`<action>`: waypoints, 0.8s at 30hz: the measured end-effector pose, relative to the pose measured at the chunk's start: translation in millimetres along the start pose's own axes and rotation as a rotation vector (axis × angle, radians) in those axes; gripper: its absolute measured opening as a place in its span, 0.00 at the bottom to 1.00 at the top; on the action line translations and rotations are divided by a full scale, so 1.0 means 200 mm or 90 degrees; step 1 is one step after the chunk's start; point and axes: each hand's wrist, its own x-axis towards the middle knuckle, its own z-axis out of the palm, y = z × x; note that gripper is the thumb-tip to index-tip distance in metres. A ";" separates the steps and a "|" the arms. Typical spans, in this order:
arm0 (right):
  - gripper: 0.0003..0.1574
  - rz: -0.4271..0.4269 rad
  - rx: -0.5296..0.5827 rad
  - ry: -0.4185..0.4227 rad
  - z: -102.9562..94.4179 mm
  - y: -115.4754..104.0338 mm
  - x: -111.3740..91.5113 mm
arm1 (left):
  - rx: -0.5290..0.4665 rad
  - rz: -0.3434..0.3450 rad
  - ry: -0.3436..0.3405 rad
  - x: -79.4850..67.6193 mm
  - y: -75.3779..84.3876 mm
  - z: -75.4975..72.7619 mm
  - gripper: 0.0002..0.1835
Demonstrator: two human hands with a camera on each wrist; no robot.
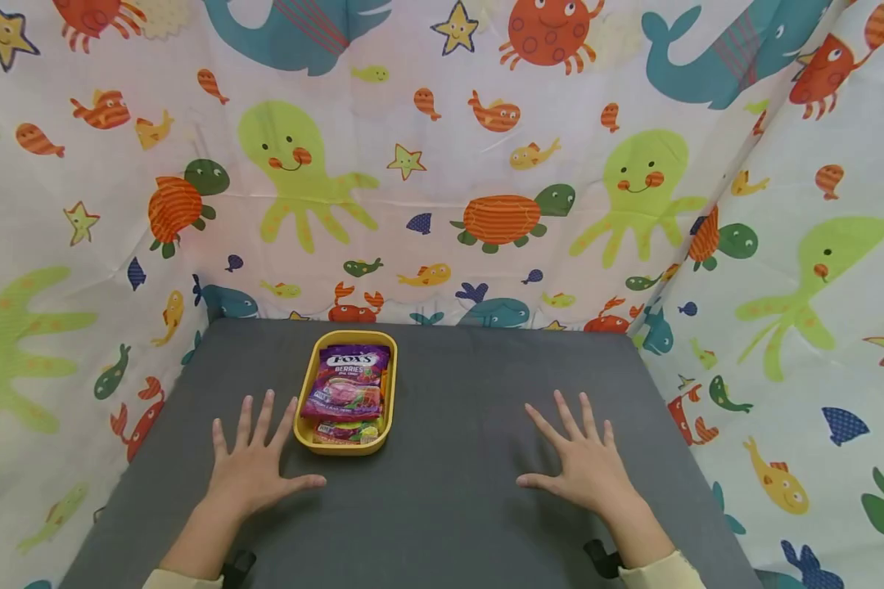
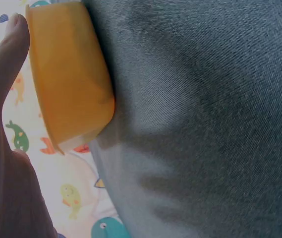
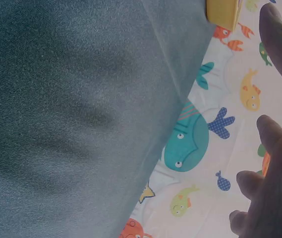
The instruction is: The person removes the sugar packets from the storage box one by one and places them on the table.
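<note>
Both hands hover over a dark grey table with fingers spread and nothing held. My left hand (image 1: 246, 474) is at the near left of a yellow plastic tub (image 1: 393, 393), its index fingertip close to the tub's left rim. In the tub lie purple candy packets, the upper one a Fox's Berries bag (image 1: 349, 380); a smaller packet (image 1: 346, 432) shows below it. The left wrist view shows the tub's side wall (image 2: 71, 74) beside the thumb. My right hand (image 1: 589, 470) is over the table's right part, well apart from the tub.
The grey cloth-covered table (image 1: 471, 507) reaches back to a white curtain (image 1: 442, 278) printed with sea animals, which also hangs on the left and right sides. Each wrist wears a dark strap, and pale sleeves (image 1: 663, 573) show at the bottom.
</note>
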 end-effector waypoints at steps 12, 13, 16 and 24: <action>0.69 0.001 0.068 -0.025 -0.02 -0.03 0.02 | -0.092 0.006 -0.012 0.03 -0.01 0.07 0.68; 0.69 0.004 0.079 -0.033 -0.02 -0.03 0.02 | -0.119 0.008 -0.018 0.03 -0.01 0.08 0.67; 0.69 0.011 0.111 -0.048 -0.02 -0.02 0.03 | -0.210 0.016 -0.033 0.06 -0.01 0.11 0.66; 0.70 0.006 0.169 -0.061 -0.03 -0.04 0.03 | -0.318 0.007 -0.092 0.08 -0.02 0.16 0.65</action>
